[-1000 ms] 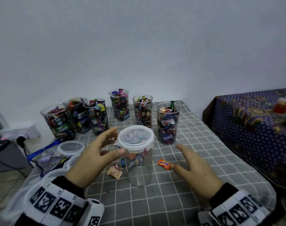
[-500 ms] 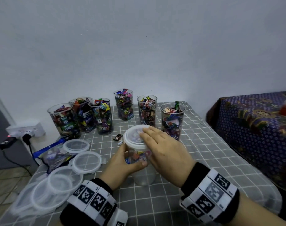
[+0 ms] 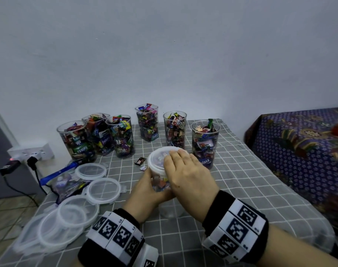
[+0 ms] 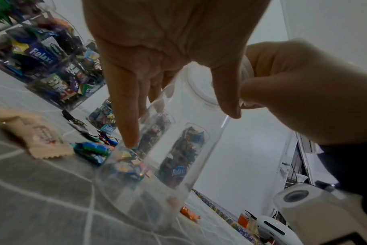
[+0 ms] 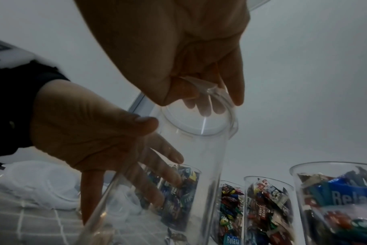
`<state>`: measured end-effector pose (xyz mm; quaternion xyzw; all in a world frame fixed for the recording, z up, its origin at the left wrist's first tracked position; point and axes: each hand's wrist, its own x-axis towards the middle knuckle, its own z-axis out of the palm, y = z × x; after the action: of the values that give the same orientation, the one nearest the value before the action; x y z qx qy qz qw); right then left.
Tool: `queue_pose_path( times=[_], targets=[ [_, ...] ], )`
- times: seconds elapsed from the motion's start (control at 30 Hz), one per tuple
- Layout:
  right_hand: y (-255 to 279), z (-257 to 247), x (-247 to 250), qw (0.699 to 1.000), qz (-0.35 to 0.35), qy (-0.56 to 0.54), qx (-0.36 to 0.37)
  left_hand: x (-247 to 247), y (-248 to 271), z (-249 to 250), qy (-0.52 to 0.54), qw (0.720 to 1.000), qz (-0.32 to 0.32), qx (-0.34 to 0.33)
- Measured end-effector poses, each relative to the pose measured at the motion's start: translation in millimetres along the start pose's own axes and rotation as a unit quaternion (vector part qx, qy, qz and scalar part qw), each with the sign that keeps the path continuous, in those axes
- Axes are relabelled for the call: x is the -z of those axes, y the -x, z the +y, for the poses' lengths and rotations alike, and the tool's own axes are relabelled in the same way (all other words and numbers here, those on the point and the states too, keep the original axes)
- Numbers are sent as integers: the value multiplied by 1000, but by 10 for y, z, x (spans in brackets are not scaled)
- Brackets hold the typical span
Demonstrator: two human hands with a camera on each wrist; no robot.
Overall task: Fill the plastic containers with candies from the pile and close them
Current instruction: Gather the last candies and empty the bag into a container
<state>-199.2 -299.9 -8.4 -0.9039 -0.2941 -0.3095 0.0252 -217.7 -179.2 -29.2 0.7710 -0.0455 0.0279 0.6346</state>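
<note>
one clear container at table centre looks light, stiff and slick; best gripped round its wall. left hand wraps it; right hand presses flat-fingered on the lid. filled containers at twelve o'clock, spare lids at nine.

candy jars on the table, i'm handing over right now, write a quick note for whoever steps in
Left hand grips the side of the front jar.
Right hand lies flat on the lid, pressing it onto that jar.
The front jar looks see-through and mostly empty in both wrist views; check its fill.
Six filled jars stand open at the back.
Spare lids lie to the left; loose candies sit near the front jar.
Left: lid the six.
</note>
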Motion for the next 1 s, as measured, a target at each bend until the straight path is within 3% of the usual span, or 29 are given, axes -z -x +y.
queue_pose_path(
  times=[0.37,0.63,1.0],
  targets=[
    [-52,-37,-29,1000,-6,20,-6,53,-15,-61,-20,1000,-4,6],
    [-48,52,72,999,-12,-26,14,44,-16,-33,-12,1000,-12,6],
    [-111,-112,-1,997,-54,4,-48,54,-5,-51,-25,1000,9,5]
  ],
)
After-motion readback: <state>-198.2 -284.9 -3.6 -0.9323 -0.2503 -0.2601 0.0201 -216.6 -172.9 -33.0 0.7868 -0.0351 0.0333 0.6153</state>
